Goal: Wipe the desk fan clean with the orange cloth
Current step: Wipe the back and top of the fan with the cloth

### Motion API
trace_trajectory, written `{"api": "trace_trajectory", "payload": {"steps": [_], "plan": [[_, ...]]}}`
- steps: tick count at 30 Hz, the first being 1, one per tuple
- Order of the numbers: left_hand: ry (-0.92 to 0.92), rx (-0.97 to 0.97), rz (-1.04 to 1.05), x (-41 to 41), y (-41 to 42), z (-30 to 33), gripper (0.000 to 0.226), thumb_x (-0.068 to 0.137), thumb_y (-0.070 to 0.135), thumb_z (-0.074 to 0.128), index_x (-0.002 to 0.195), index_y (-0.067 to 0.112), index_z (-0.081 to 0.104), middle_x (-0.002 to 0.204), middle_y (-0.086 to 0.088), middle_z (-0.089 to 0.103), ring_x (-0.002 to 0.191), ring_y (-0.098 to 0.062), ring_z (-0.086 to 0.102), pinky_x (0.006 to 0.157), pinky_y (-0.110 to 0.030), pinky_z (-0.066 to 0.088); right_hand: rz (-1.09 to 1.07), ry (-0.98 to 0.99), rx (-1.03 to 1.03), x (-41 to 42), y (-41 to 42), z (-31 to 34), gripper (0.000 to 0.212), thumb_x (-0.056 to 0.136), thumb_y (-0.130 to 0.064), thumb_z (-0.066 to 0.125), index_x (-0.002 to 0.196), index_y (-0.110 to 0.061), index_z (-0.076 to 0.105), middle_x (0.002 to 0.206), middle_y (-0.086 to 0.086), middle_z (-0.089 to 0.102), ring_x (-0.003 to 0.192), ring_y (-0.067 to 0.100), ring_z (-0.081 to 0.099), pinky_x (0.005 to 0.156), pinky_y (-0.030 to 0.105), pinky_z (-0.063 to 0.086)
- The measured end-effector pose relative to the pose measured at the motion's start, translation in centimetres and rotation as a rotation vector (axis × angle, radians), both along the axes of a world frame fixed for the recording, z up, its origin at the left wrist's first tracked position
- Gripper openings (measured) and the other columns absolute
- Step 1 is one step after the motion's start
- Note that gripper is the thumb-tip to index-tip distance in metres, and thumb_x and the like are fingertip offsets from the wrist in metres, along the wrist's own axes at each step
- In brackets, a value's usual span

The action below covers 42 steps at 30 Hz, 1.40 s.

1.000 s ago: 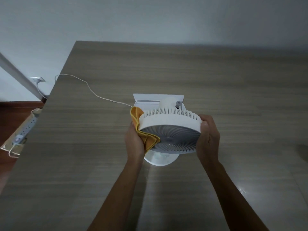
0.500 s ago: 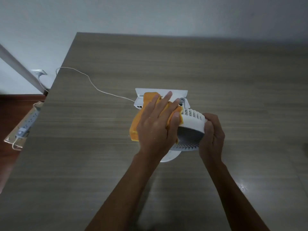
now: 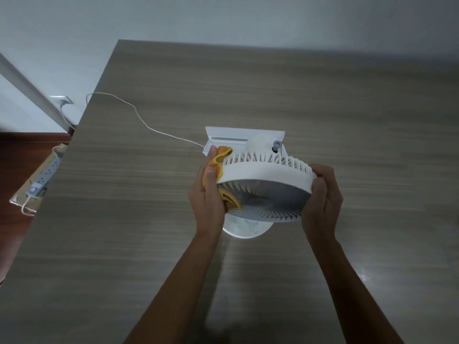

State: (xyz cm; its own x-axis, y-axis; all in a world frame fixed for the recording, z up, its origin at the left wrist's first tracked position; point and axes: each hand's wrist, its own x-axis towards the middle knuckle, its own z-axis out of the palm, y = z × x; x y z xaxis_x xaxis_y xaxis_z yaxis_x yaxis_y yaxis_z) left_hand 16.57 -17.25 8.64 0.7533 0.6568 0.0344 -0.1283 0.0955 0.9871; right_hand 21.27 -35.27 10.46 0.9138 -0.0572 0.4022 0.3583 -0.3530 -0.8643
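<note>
On the wood-grain desk (image 3: 149,244), the left hand (image 3: 208,194) is pressing the orange cloth (image 3: 219,157) against the white desk fan (image 3: 265,175), its grip holding the cloth; the right hand (image 3: 323,194) is gripping the rim.

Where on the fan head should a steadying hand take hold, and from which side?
Grip the solid white rim of the fan, coming from its right, as the right hand does. The band is smooth and unslotted, and the left hand with the cloth occupies the other side.
</note>
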Motion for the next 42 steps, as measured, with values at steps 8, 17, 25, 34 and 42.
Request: {"api": "trace_trajectory", "payload": {"steps": [8, 17, 25, 34, 42], "plan": [[0.309, -0.787, -0.056, -0.7, 0.1, -2.2, 0.037, 0.093, 0.039, 0.05, 0.106, 0.014, 0.074, 0.107, -0.013, 0.071, 0.101, -0.029, 0.066, 0.086, -0.044, 0.055, 0.006, -0.009, 0.006, 0.2, -0.1, -0.3, 0.027, 0.093, -0.017, 0.032, 0.097, -0.009, 0.058, 0.088, 0.008, 0.057, 0.079, 0.009, 0.052, 0.067, 0.02, 0.04], [0.413, -0.449, 0.043, -0.4, 1.0, 1.2, 0.03, 0.09, 0.04, 0.052, 0.083, 0.027, 0.078, 0.09, 0.004, 0.076, 0.093, -0.02, 0.068, 0.077, -0.038, 0.055, -0.006, -0.009, -0.026, 0.2, -0.1, -0.6, 0.03, 0.095, -0.022, 0.031, 0.101, -0.011, 0.058, 0.094, 0.012, 0.06, 0.087, 0.027, 0.059, 0.065, 0.038, 0.048], [0.083, 0.599, 0.042, 0.3, -2.0, 5.6, 0.043, 0.102, 0.023, 0.031, 0.128, 0.007, 0.061, 0.135, -0.005, 0.06, 0.128, -0.011, 0.052, 0.107, -0.029, 0.041, 0.01, -0.039, -0.033, 0.0, 0.4, -0.7, 0.026, 0.096, -0.022, 0.032, 0.101, -0.02, 0.058, 0.095, 0.012, 0.06, 0.087, 0.026, 0.06, 0.062, 0.04, 0.05], [-0.286, 1.191, -0.127, 0.9, -3.5, 5.3, 0.037, 0.101, 0.017, 0.041, 0.129, 0.001, 0.06, 0.14, -0.012, 0.054, 0.134, -0.024, 0.047, 0.109, -0.043, 0.037, 0.037, -0.068, -0.05, 0.0, 0.5, -0.7, 0.023, 0.098, -0.024, 0.031, 0.099, -0.024, 0.055, 0.092, 0.009, 0.059, 0.081, 0.028, 0.059, 0.062, 0.034, 0.048], [0.089, 0.292, 0.235, -0.2, -0.2, 0.9, 0.043, 0.101, 0.036, 0.032, 0.123, 0.027, 0.067, 0.112, 0.016, 0.071, 0.1, -0.001, 0.065, 0.076, -0.014, 0.049, 0.001, -0.085, -0.033, 0.2, 0.8, -0.7, 0.027, 0.094, -0.017, 0.032, 0.098, -0.016, 0.059, 0.089, 0.007, 0.058, 0.08, 0.016, 0.054, 0.064, 0.026, 0.042]]}}
